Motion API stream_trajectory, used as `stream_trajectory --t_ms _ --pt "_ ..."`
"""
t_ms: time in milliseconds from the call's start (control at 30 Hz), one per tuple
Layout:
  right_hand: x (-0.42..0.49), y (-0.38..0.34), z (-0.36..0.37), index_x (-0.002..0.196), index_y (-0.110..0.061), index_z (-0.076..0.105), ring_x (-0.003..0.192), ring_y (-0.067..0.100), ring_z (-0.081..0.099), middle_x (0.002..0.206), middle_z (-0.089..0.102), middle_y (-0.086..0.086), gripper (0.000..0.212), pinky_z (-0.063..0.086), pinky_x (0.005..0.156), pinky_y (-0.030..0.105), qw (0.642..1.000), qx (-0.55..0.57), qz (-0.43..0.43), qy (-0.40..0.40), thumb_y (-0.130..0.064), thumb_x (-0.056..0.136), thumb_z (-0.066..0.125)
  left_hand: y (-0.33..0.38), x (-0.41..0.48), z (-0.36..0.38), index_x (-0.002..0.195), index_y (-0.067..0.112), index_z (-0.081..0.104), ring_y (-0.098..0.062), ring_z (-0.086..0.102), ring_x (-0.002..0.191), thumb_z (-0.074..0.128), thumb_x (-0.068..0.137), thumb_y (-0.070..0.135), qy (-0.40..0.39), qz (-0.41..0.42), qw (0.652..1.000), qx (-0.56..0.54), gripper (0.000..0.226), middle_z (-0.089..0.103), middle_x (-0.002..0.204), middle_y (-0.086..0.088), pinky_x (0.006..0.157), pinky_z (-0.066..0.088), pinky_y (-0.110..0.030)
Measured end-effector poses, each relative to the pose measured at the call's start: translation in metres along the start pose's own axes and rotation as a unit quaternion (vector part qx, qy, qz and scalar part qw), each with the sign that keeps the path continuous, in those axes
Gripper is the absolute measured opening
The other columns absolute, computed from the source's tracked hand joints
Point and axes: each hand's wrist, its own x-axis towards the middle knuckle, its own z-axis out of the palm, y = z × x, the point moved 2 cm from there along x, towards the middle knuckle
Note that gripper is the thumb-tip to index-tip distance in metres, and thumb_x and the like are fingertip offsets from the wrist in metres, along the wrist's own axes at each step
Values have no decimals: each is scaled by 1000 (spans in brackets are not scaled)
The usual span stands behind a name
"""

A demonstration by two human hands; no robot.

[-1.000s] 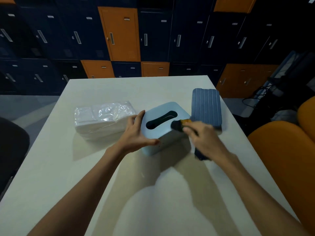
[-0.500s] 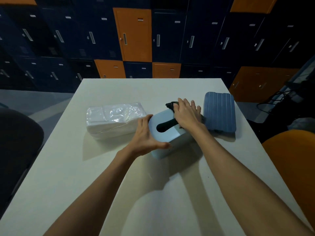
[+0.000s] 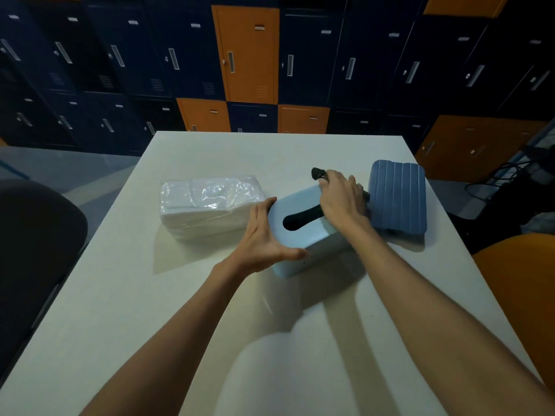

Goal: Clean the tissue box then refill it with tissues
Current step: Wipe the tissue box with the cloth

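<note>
A light blue tissue box (image 3: 303, 237) with a dark oval slot on top stands at an angle on the white table (image 3: 210, 310). My left hand (image 3: 264, 238) grips its near left corner, thumb on the front face. My right hand (image 3: 341, 196) lies over the box's far right end and holds a dark brush (image 3: 318, 173), whose black end sticks out past my fingers to the far left. To the left of the box lies a clear-wrapped pack of white tissues (image 3: 207, 202).
A darker blue ribbed lid or tray (image 3: 398, 196) lies right of the box near the table's right edge. An orange chair (image 3: 522, 295) stands at the right, a dark chair (image 3: 36, 250) at the left. Blue and orange lockers fill the back.
My right hand has swept the brush from the box's near right end across the top to its far end. The left hand has kept its hold on the box.
</note>
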Motion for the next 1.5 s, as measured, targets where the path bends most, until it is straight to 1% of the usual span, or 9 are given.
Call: stream_trajectory --t_ms 233,400,500,767,1000,1167,1233,1300,1500 --pt "-43 -13 -6 144 -30 42 147 14 14 156 29 -6 43 9 117 34 949 85 -250 -169 -32 101 44 -9 -9 11 146 28 13 -6 39 127 83 41 47 39 -20 995 -93 128 26 139 9 103 41 -23" --pt "-11 9 -8 141 -22 46 137 26 35 148 41 1 40 23 115 43 983 93 -133 -85 -28 101 42 -17 -11 19 143 35 16 -14 44 127 88 42 46 70 -26 990 -123 124 34 139 2 104 47 -40" --pt "-11 -11 2 140 -17 46 141 30 27 150 38 7 40 19 116 47 995 28 -83 -57 -29 103 35 -20 -9 22 141 37 17 -15 46 125 89 41 45 81 -23 987 -140 124 36 138 2 102 49 -41" --pt "-66 -36 -3 142 -33 43 147 12 9 156 27 -11 41 4 118 34 932 67 -290 -206 -33 101 42 -24 -8 26 142 19 22 -6 51 126 90 48 31 94 12 983 -158 116 45 140 -1 104 48 -32" --pt "-39 -47 7 146 -24 38 147 25 9 158 23 3 43 7 118 44 972 13 -193 -135 -31 103 32 -27 -5 21 134 40 22 -10 50 125 94 45 40 89 17 991 -98 114 43 137 3 102 49 -40" --pt "-65 -67 13 146 -27 38 147 22 9 157 27 -2 44 3 117 40 956 37 -245 -157 -29 102 36 -31 -4 21 139 13 27 -10 47 128 84 63 27 28 46 996 -76 97 44 133 5 100 42 -15" --pt "-78 -55 2 141 -30 45 146 12 13 155 31 -9 41 3 115 29 937 102 -269 -200 -28 100 45 -32 -8 21 140 0 36 -24 53 127 75 78 11 -9 55 998 -11 74 54 124 -4 95 48 -23" --pt "-82 -33 -9 136 -30 52 144 8 19 150 38 -12 38 5 116 28 920 132 -294 -223 -29 98 51 -33 -9 15 143 0 25 -26 58 122 78 75 -2 34 90 993 -70 87 56 127 -14 97 51 -36" --pt "-51 16 -10 141 -27 46 145 21 24 153 35 -1 42 16 119 46 981 56 -174 -61 -33 100 43 -21 -9 18 134 23 27 -10 53 119 93 42 38 80 7 983 -167 115 45 129 1 98 52 -37"
